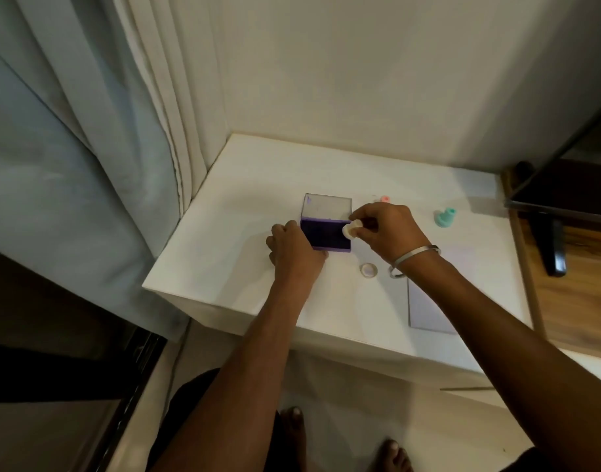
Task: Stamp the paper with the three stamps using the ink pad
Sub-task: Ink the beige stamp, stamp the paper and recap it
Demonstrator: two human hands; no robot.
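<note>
A purple ink pad (326, 235) lies open on the white table (231, 240), its clear lid (327, 206) tipped back. My left hand (292, 248) rests against the pad's left front edge, fingers curled on it. In my right hand (384, 229) I pinch a small white stamp (350, 229) at the pad's right edge, just over the ink. A pink stamp (384, 198) peeks out behind my right hand. Farther right stands a green stamp (445, 218). The paper (428, 308) lies under my right forearm near the front edge.
A small round cap (368, 270) sits on the table in front of the pad. A curtain (87, 131) hangs at the left. A dark screen with its stand (551, 247) occupies the wooden surface at the right. My feet show on the floor below.
</note>
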